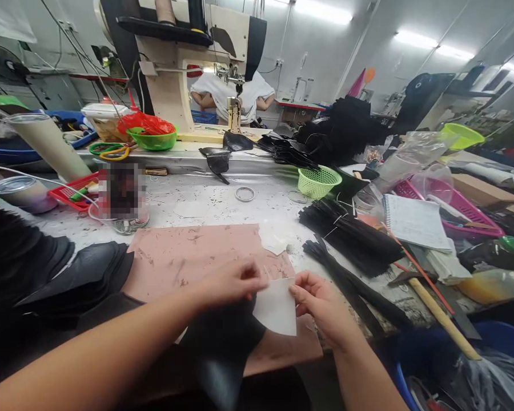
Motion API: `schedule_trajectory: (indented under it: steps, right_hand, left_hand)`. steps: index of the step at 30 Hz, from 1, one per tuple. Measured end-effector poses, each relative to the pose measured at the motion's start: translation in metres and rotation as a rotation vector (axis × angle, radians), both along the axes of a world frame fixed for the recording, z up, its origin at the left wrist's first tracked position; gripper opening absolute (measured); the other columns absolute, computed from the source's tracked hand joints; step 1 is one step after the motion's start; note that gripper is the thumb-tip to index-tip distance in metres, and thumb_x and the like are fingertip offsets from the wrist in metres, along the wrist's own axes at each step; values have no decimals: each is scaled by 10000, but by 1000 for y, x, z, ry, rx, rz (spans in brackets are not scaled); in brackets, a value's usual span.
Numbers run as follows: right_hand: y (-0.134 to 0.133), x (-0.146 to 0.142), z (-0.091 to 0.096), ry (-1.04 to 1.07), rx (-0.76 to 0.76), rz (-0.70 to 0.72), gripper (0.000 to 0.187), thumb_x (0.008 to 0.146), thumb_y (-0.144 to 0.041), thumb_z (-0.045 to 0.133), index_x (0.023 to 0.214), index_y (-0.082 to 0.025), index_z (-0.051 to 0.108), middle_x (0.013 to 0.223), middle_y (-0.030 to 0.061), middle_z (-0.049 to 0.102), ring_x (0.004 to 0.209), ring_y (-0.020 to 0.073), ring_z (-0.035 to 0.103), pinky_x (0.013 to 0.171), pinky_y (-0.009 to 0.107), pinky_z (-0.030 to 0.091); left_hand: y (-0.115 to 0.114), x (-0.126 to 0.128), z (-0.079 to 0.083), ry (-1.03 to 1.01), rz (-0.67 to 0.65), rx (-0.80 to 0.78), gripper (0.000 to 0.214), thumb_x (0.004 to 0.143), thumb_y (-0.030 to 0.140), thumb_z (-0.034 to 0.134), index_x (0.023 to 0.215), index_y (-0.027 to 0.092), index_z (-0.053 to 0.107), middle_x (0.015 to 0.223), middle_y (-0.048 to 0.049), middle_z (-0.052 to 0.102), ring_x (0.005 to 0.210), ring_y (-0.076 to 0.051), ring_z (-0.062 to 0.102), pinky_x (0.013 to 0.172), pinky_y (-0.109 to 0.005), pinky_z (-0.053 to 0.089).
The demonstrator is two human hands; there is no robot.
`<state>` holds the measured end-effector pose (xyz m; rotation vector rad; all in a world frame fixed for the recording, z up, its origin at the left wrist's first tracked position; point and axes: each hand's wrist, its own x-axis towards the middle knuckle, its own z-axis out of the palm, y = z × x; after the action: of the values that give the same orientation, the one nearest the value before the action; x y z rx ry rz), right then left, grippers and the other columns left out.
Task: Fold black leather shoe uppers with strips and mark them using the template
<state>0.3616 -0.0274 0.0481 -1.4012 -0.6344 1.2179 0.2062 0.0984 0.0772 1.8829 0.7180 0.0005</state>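
Observation:
My left hand [233, 282] is closed in a pinch on the top left edge of a white paper-like piece [277, 310]. My right hand [319, 302] pinches the same white piece at its right edge. Under the white piece lies a black leather piece [223, 342], hanging toward me off the table edge. Both hands hover over a pink cutting mat [188, 257] on the worktable. A small torn white scrap [274, 240] lies on the mat's far right corner.
A stack of black leather pieces [77, 279] sits left. Bundles of black strips [351, 234] and a hammer [437, 311] lie right. A green basket [319, 181], a notebook [415, 221], a pink tray [462, 208] and a sewing machine [197, 63] stand beyond. Another person sits behind the machine.

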Motion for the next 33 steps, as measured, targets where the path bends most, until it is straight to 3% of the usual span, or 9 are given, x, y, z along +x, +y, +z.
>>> schedule_trajectory:
  steps: [5,10,13,16,18,20,23,25,33]
  right_hand:
    - [-7,-44,-7,78,171,-285,343,638,-423,719,704,-192,475,627,-44,519,515,87,510,432,181,450]
    - [-30,-83,-19,-577,489,-379,72,775,-155,554,751,-215,522,732,11,595,644,136,594,566,245,508]
    - [-35,-90,-22,-971,753,-251,163,780,-77,488,855,-211,544,760,49,623,684,159,601,582,267,508]
    - [-33,-87,-19,-1060,821,-42,90,858,-207,506,933,-189,552,787,76,650,686,171,614,594,279,518]
    - [-33,-82,-19,-1038,749,-62,152,850,-326,549,923,-193,557,853,89,650,762,189,628,641,292,530]
    - [-33,-77,-20,-916,532,-127,142,830,-329,570,878,-196,559,906,88,634,761,182,631,628,280,532]
    - [-33,-72,-22,-555,176,-99,96,806,-276,556,785,-187,526,758,36,615,612,142,605,515,230,503]
    - [-30,-70,-23,-437,79,-62,120,790,-284,559,736,-185,518,644,2,585,564,135,584,485,213,479]
    - [-21,-60,-23,-883,127,-52,115,808,-195,538,744,-191,633,696,3,665,625,137,622,581,218,481]
  left_hand:
    - [-27,-38,-10,35,129,-264,276,680,397,539,826,195,423,689,35,534,617,-118,536,460,-201,387]
    - [-35,-50,-10,47,411,-287,338,613,425,613,754,216,388,595,82,469,528,-108,494,393,-190,365]
    - [-43,-50,-2,-11,387,-466,362,597,461,636,696,200,405,631,60,518,575,-102,537,460,-198,403]
    - [-48,-49,3,-34,361,-576,327,558,351,658,739,193,436,655,66,532,530,-67,489,485,-202,408]
    - [-48,-49,2,4,390,-546,281,558,280,613,757,199,432,626,73,517,513,-73,466,458,-203,405]
    - [-43,-49,-2,65,372,-509,237,567,233,557,767,201,434,611,64,513,547,-100,487,454,-214,421]
    - [-34,-49,-7,142,261,-465,232,568,178,501,791,201,444,625,61,512,567,-120,517,472,-234,441]
    - [-27,-47,-11,186,186,-374,252,582,170,487,828,206,449,627,71,502,536,-122,527,477,-245,432]
    - [-8,-44,-28,248,135,93,177,697,269,513,792,247,365,619,74,529,580,-155,558,544,-261,384]
